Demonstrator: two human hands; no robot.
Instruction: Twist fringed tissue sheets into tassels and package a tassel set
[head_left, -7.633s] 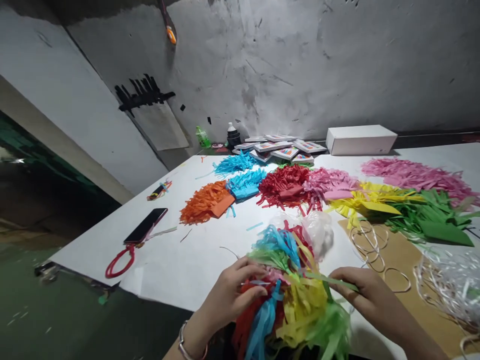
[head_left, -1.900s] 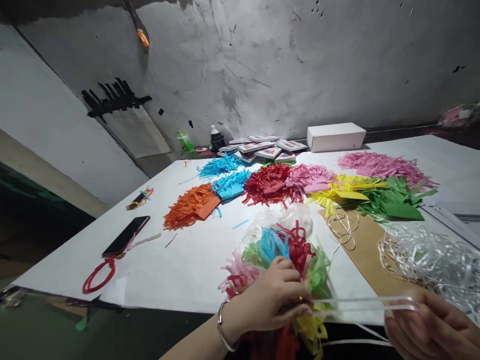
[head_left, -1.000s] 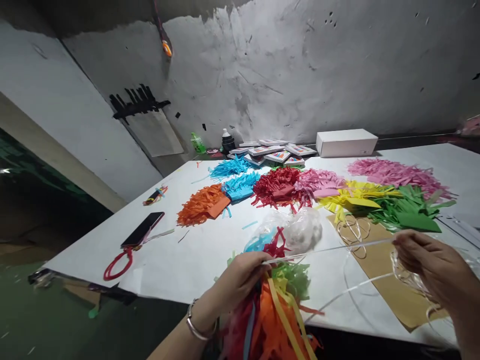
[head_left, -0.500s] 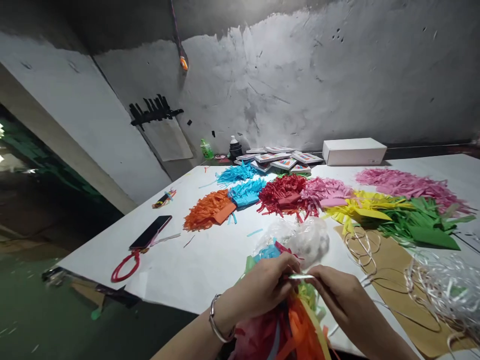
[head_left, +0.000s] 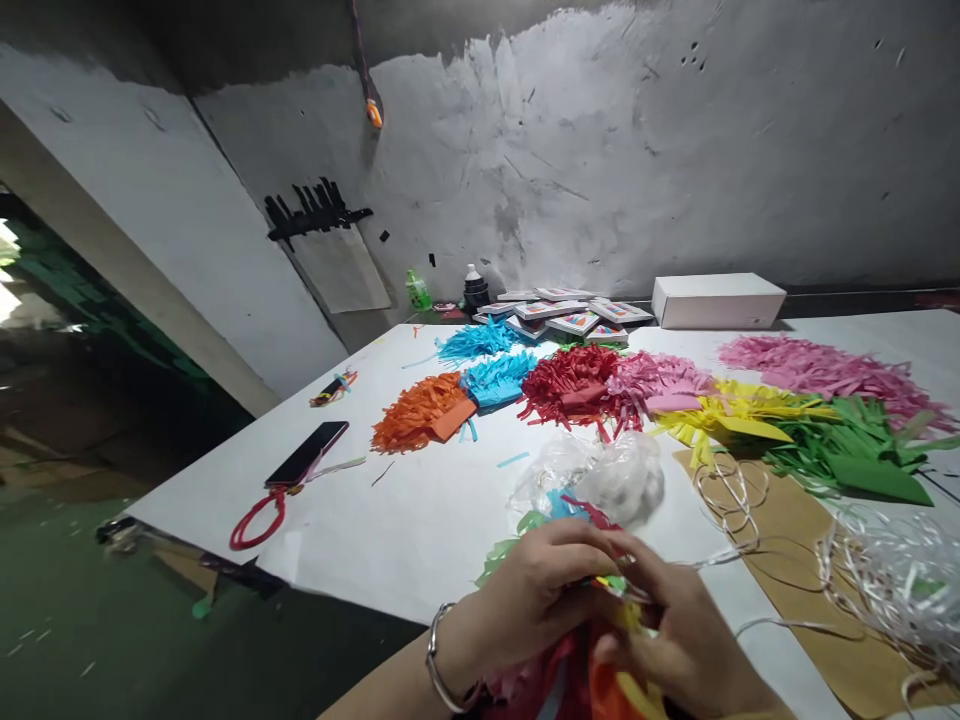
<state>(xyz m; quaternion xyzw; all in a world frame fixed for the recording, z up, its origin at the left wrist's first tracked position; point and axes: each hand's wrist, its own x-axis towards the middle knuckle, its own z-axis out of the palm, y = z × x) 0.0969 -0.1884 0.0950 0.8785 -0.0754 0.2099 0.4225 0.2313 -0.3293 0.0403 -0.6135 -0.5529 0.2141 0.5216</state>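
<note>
Both hands meet at the near edge of the white table [head_left: 420, 520]. My left hand [head_left: 536, 595] is closed round the gathered middle of a bundle of coloured paper strips [head_left: 570, 680], whose red, orange and yellow ends hang down below. Pressed against it, my right hand [head_left: 675, 645] pinches the same spot with a clear plastic ribbon [head_left: 780, 625] that trails off to the right. Green, blue and red strip tips [head_left: 559, 510] poke out above my fingers. A silver bracelet [head_left: 442, 675] circles my left wrist.
Heaps of fringed paper lie across the table: orange [head_left: 420, 410], blue [head_left: 495, 375], red [head_left: 574, 380], pink [head_left: 817, 365], yellow [head_left: 731, 415], green [head_left: 855, 455]. A crumpled clear bag [head_left: 615, 475], a ribbon tangle [head_left: 892, 570], brown card [head_left: 795, 540], a phone [head_left: 307, 453], a white box [head_left: 716, 300] and small packs [head_left: 570, 315] stand around.
A second ago my right hand held the clear ribbon stretched far to the right. It has come back to the bundle and now presses against my left hand at the gathered middle.
</note>
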